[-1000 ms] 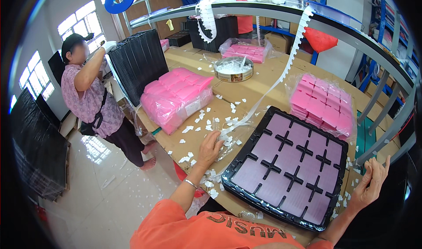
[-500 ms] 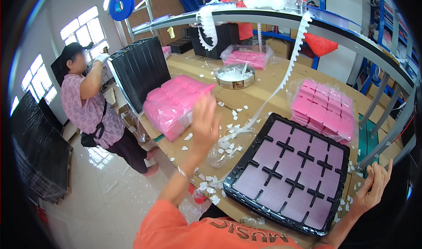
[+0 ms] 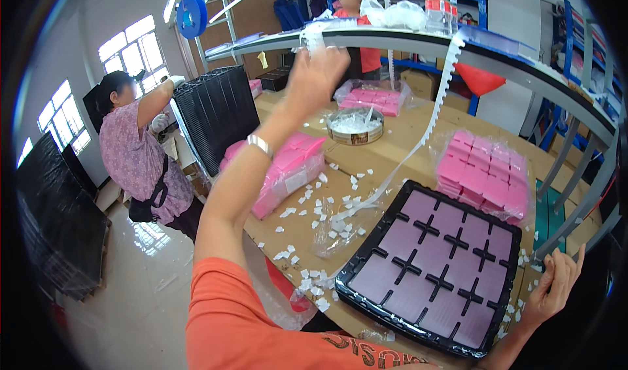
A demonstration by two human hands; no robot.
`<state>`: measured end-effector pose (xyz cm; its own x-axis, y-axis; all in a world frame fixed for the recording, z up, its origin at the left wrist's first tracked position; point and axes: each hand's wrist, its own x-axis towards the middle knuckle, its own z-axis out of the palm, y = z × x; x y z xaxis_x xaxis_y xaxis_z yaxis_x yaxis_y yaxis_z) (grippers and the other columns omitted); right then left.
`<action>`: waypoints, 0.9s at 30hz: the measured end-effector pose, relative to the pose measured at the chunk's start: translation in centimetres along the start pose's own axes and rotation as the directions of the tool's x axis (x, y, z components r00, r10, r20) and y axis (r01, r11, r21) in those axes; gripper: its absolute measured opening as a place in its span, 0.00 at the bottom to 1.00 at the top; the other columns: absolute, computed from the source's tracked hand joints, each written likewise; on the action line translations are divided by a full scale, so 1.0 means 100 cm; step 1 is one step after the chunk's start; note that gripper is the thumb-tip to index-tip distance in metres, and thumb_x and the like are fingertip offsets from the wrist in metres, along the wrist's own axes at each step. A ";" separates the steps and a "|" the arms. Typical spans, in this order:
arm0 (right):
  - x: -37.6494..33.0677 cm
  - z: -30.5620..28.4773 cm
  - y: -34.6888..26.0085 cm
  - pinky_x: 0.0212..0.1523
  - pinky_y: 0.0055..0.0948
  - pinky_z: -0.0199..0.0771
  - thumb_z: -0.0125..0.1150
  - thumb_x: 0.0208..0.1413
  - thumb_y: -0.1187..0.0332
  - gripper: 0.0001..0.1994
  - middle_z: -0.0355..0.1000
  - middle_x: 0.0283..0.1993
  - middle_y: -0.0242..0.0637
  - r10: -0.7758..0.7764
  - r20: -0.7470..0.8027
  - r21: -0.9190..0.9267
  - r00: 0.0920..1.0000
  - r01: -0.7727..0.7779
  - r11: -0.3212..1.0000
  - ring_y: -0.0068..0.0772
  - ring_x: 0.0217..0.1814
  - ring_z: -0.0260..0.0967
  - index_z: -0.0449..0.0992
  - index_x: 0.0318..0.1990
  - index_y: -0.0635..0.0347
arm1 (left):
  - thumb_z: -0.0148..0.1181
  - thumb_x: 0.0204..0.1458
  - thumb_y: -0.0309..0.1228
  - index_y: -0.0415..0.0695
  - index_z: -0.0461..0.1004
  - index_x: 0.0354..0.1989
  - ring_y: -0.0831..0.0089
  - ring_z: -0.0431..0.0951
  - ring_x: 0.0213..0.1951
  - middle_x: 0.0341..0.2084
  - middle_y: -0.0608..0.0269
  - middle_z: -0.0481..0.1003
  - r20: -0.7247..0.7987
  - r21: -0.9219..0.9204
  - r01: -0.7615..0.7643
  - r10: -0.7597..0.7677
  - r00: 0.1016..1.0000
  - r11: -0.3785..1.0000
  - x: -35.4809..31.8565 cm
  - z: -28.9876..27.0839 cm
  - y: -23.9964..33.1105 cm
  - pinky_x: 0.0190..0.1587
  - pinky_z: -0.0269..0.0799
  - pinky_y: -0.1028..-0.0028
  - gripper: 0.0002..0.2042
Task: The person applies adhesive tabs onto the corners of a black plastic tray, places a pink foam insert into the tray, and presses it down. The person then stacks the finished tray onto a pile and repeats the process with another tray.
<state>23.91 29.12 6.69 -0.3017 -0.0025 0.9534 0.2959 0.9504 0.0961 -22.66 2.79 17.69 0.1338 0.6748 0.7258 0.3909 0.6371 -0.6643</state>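
Note:
My left hand [image 3: 319,76] is raised at the shelf edge, over the hanging part of a white scalloped strip [image 3: 314,36]. Its fingers are blurred, so their grip on the strip does not show clearly. To the right of the black tray [image 3: 347,290], my right hand [image 3: 556,285] is held up, holding nothing, with one finger stretched and the others loosely bent. Cross-shaped black dividers stand up between the flat pinkish-purple sheets [image 3: 418,272] in the tray. Another white scalloped strip [image 3: 439,105] hangs from the shelf down onto the table beside the tray.
Bagged pink parts [image 3: 291,167] lie under my left forearm, and another pink stack [image 3: 483,170] sits behind the tray. A round tin [image 3: 355,131] holds white pieces. White scraps [image 3: 317,282] litter the cardboard-covered table. A co-worker [image 3: 140,134] stands left by black stacked trays [image 3: 219,118].
My left hand has moved up and away from me, from above the bagged pink parts to the strip at the shelf. My right hand has hardly moved.

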 end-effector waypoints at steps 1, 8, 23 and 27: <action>0.000 -0.002 0.000 0.63 0.61 0.61 0.54 0.57 0.82 0.08 0.70 0.33 0.42 0.025 -0.003 -0.008 1.000 -0.025 1.000 0.40 0.38 0.69 0.73 0.44 0.70 | 0.57 0.45 0.27 0.44 0.69 0.54 0.56 0.68 0.57 0.52 0.54 0.69 0.036 -0.120 -0.091 0.096 0.995 0.989 -0.030 -0.001 0.036 0.59 0.59 0.50 0.23; -0.001 0.022 -0.001 0.63 0.58 0.62 0.56 0.56 0.82 0.08 0.70 0.32 0.42 -0.003 0.034 0.012 0.999 0.002 1.000 0.38 0.37 0.69 0.75 0.43 0.70 | 0.58 0.43 0.25 0.46 0.68 0.56 0.52 0.60 0.64 0.55 0.51 0.67 0.412 -0.595 0.131 0.161 0.897 0.793 -0.194 -0.043 0.148 0.66 0.50 0.46 0.26; -0.016 0.138 0.148 0.47 0.38 0.67 0.59 0.54 0.65 0.18 0.69 0.42 0.45 0.268 0.726 -0.011 0.633 -0.380 0.925 0.46 0.45 0.69 0.72 0.51 0.62 | 0.56 0.55 0.25 0.37 0.72 0.49 0.58 0.79 0.44 0.41 0.50 0.78 0.439 -0.888 0.438 -0.026 0.898 0.137 -0.035 -0.009 0.200 0.48 0.73 0.67 0.13; -0.033 0.160 0.160 0.49 0.38 0.68 0.60 0.54 0.65 0.23 0.68 0.46 0.45 0.286 0.733 0.026 0.618 -0.445 0.895 0.46 0.46 0.69 0.67 0.57 0.60 | 0.58 0.55 0.28 0.37 0.74 0.48 0.61 0.81 0.39 0.39 0.52 0.79 0.434 -0.888 0.422 0.033 0.900 0.186 -0.007 0.020 0.233 0.44 0.74 0.68 0.14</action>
<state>15.14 49.36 0.56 -0.7657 0.4980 0.4070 0.3753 0.8599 -0.3460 -15.42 17.93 1.38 -0.2625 0.7899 0.5542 0.9373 0.0721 0.3411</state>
